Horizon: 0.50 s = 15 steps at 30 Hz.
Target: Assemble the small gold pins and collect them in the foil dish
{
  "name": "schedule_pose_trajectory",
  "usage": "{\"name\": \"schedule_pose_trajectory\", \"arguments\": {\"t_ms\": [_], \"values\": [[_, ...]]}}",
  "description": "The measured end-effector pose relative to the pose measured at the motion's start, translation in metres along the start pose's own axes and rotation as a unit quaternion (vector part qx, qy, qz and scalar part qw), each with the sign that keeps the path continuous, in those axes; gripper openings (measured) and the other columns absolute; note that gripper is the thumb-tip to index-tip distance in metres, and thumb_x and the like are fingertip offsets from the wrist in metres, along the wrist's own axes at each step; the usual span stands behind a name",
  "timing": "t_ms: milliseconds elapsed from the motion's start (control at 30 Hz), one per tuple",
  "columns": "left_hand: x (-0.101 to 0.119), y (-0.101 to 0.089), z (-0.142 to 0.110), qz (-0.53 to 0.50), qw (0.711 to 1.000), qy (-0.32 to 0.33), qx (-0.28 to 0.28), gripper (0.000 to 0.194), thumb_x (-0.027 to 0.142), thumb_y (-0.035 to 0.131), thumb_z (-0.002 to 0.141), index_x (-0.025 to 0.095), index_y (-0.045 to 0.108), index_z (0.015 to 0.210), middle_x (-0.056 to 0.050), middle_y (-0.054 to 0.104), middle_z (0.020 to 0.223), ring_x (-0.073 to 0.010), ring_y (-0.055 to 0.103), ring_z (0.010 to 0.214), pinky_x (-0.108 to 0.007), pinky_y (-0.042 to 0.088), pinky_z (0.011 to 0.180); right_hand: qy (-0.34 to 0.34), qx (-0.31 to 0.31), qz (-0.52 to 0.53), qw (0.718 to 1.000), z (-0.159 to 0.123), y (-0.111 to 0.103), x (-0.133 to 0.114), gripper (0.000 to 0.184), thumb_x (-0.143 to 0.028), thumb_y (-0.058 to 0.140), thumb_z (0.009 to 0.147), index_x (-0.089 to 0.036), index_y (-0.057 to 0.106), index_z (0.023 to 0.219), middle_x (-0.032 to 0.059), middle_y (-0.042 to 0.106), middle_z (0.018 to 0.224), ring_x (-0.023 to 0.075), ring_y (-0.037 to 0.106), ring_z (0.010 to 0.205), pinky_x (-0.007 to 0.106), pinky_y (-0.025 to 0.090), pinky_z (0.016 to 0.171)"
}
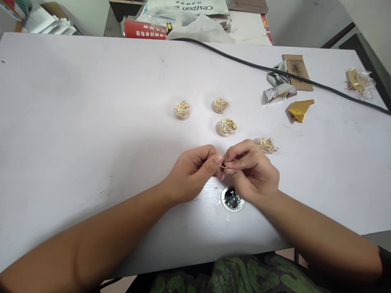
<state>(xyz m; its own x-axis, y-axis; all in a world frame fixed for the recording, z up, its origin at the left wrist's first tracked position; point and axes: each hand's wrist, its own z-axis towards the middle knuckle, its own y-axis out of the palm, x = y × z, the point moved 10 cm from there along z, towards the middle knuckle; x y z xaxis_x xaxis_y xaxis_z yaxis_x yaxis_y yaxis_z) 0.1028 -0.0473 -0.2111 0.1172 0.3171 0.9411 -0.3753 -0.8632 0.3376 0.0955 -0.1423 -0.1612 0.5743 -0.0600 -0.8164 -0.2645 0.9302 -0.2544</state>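
Pinching a gold pin (pixel 224 167), the left hand (pixel 197 173) and right hand (pixel 253 171) hold it lengthwise roughly nine-to-three o'clock in my view, ends hidden, at eleven o'clock from the dark disc (pixel 232 199).

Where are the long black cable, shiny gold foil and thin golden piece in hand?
Long black cable (pixel 259 66), head view: middle.
Shiny gold foil (pixel 299 110), head view: centre.
Thin golden piece (pixel 224 167), head view: exposed part.

Below the left hand (pixel 195 173) and the right hand (pixel 258 173), the person wears a dark garment (pixel 259 274) patterned with swirling green blotches — something like camouflage — while a black sleeve (pixel 385 266) shows far back from the right hand.
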Motion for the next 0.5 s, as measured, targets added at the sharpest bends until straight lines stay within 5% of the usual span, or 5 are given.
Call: {"name": "schedule_pose_trajectory", "arguments": {"t_ms": [500], "values": [[-0.0009,-0.0001,0.0002,-0.003,1.000,-0.007,0.000,0.039,0.045,0.054,0.097,0.016,0.051,0.071,-0.002,0.057,0.069,-0.0117,0.057,0.067,-0.026,0.051,0.066,-0.003,-0.003,-0.014,1.000,0.0003,0.0011,-0.0015,0.021,-0.002,0.058,0.088,-0.022,0.059,0.092,0.0036,0.054,0.094,0.0120,0.064,0.064,0.028,0.060,0.052]]}}
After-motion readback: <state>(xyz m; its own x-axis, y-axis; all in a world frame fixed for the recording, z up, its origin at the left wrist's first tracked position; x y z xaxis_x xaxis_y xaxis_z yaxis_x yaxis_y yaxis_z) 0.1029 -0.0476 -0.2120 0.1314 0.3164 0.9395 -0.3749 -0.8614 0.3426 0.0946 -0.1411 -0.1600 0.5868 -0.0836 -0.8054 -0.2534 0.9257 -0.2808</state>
